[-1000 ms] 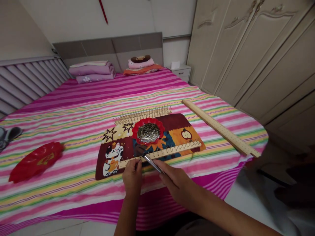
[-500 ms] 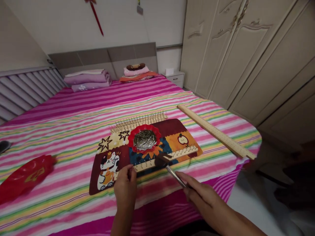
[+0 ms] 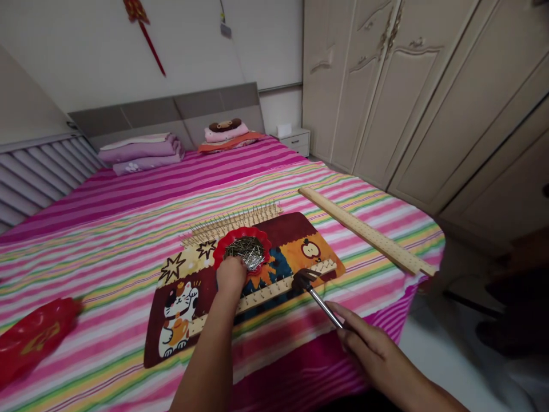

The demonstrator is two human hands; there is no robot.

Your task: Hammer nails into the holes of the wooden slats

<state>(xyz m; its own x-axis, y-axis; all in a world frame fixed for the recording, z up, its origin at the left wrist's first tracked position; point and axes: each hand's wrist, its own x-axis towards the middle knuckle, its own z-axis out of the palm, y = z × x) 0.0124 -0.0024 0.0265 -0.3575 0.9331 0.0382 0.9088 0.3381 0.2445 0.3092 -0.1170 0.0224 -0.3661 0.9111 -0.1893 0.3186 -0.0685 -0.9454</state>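
My left hand [image 3: 230, 274] reaches to the near-left edge of a red scalloped bowl [image 3: 265, 237] full of loose nails [image 3: 247, 249]. Its fingertips are turned away from view. In my right hand [image 3: 364, 342] is a claw hammer [image 3: 322, 304] with a metal shaft and a dark head, held by the handle. The hammer head hovers over or rests on a narrow wooden strip [image 3: 266, 293]; contact cannot be told. A row of short nails stands up along that strip. Beneath the bowl and the strip lies a patterned mat [image 3: 291, 228] with a cat picture.
Behind the bowl, a wooden piece [image 3: 234, 222] bristles with upright nails. To the right lies a long dotted wooden board [image 3: 364, 230]. A red plastic item [image 3: 38, 332] sits at left on the striped bed cover [image 3: 115, 320]. Folded bedding [image 3: 143, 153] is at the headboard.
My left hand has moved from the wooden strip up to the bowl of nails. The hammer has shifted right along the strip, still in my right hand. The camera view has turned slightly.
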